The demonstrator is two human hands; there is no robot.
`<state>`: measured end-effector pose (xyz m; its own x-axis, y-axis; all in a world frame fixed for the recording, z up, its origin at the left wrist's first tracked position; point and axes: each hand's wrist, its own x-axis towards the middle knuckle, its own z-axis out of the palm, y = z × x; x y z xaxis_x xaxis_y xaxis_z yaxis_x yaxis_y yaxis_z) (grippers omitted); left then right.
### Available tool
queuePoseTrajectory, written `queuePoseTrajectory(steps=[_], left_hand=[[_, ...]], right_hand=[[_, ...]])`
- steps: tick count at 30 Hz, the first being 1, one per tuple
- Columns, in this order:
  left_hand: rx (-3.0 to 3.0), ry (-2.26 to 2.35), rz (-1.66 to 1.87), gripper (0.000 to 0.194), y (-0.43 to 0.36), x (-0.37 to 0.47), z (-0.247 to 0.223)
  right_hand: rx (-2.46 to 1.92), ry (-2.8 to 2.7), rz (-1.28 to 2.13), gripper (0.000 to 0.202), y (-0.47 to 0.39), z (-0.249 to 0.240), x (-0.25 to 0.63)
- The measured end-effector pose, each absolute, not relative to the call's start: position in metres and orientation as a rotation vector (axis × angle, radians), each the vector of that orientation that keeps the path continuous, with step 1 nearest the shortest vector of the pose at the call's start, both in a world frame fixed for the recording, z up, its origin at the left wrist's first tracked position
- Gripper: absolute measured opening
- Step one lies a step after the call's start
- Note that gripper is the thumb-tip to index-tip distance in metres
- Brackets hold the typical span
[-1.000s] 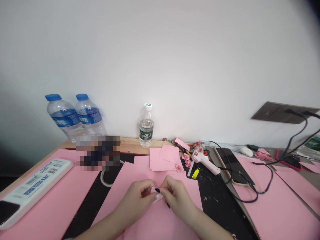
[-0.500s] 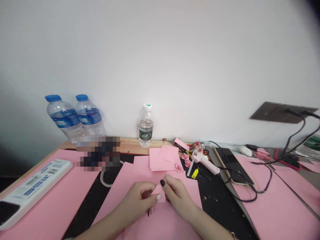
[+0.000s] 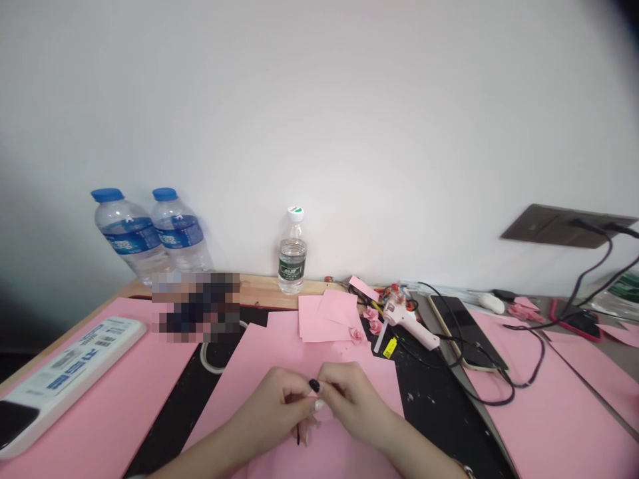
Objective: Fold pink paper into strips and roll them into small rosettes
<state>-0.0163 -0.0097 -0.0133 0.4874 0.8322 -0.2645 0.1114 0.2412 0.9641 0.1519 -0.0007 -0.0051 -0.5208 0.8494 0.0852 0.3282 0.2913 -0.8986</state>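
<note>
Close together above the large pink sheets [image 3: 239, 372], both hands pinch one small piece of pink paper [image 3: 324, 414]. My left hand [image 3: 279, 402] grips it between thumb and curled fingers, the pale thumbnail on top. My right hand [image 3: 349, 399] presses the paper's upper part with a dark-nailed thumb beside the left thumb. Most of the piece is hidden by the fingers. Beyond the hands lie several small pink paper squares [image 3: 324, 316] and several pink paper roses [image 3: 356, 334].
A pale pink glue gun [image 3: 412, 324] lies right of the roses, its black cord [image 3: 492, 401] looping near a phone [image 3: 464, 329]. A small water bottle [image 3: 292, 259] stands by the wall. Two larger bottles [image 3: 132, 233] lean at left, behind a long white box [image 3: 74, 382]. A tape roll [image 3: 208, 362] lies mid-left.
The hands have come closer together and slightly lower. My right thumb has moved left, next to the left thumb, covering more of the pink paper.
</note>
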Motion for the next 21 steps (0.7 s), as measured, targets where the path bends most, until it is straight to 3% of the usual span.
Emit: queuePoseTrajectory(steps=[13,21], left_hand=[[1.172,1.007,0.754,0.043,-0.0051,-0.0184,-0.0102],[1.099,0.931,0.729,0.039,-0.0028,-0.0191,-0.014]], right_hand=[[-1.089,-1.777,1.222,0.043,0.0036,-0.0105,0.1532],[-1.142,-1.758,0.997,0.04,0.0055,-0.0103,0.1547]])
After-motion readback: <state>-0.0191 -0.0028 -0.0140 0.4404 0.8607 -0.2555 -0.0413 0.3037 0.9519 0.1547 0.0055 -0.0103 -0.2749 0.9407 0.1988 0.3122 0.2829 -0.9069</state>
